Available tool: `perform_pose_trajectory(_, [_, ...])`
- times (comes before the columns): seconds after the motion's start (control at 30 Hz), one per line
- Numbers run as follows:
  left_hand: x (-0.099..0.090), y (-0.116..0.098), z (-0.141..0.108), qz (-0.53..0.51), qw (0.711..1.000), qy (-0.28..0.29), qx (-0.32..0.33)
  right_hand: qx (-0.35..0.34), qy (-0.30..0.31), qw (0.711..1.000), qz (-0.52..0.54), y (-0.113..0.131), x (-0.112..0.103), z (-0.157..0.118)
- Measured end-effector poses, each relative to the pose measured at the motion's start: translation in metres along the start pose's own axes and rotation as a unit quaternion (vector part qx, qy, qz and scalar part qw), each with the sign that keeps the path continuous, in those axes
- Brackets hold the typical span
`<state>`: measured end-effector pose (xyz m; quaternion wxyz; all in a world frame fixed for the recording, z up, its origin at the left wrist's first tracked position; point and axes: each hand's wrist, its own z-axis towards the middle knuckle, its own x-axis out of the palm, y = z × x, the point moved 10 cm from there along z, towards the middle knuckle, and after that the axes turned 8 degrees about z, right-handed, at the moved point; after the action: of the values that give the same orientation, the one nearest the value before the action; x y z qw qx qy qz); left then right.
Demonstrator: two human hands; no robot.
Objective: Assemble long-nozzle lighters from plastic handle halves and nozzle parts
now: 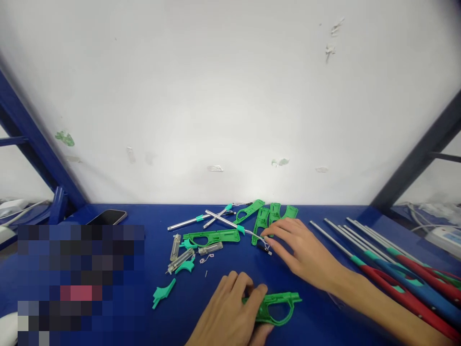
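Note:
My left hand (236, 305) is closed round the handle end of a green plastic shell half (284, 307), low over the blue table. Farther back, my right hand (297, 242) reaches over the table, its fingers apart, with thumb and index near a black part with white wires (264, 246). Whether the fingertips touch it is unclear. Those wires run from a silver tube (223, 220) with a teal collar. Green shell halves (260, 223) lie partly behind the right hand. Another green shell half (216, 237) lies left of it.
Clear fuel tanks (175, 247) and teal triggers (163, 293) lie at centre-left. A phone (108, 217) rests at the back left. Several assembled lighters with red handles (396, 288) and blue handles lie on the right. A white wall (223, 105) stands behind the table.

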<state>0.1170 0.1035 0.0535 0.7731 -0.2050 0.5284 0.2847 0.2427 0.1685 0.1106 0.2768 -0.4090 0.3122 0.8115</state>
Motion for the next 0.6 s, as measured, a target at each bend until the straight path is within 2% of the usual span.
perform_pose_trajectory(0.17, [0.005, 0.0, 0.0, -0.007, 1.0, 0.008, -0.002, -0.041, 0.006, 0.999, -0.022, 0.016, 0.01, 0.001])
perform_pose_trajectory(0.3, [0.006, 0.002, -0.001, -0.019, 1.0, 0.011, -0.008, -0.023, 0.028, 0.998, -0.052, 0.005, 0.018, 0.011])
perform_pose_trajectory(0.6, [0.016, 0.012, -0.008, -0.064, 0.996, 0.048, -0.034, 0.031, 0.108, 0.99, -0.084, -0.015, 0.054, 0.063])
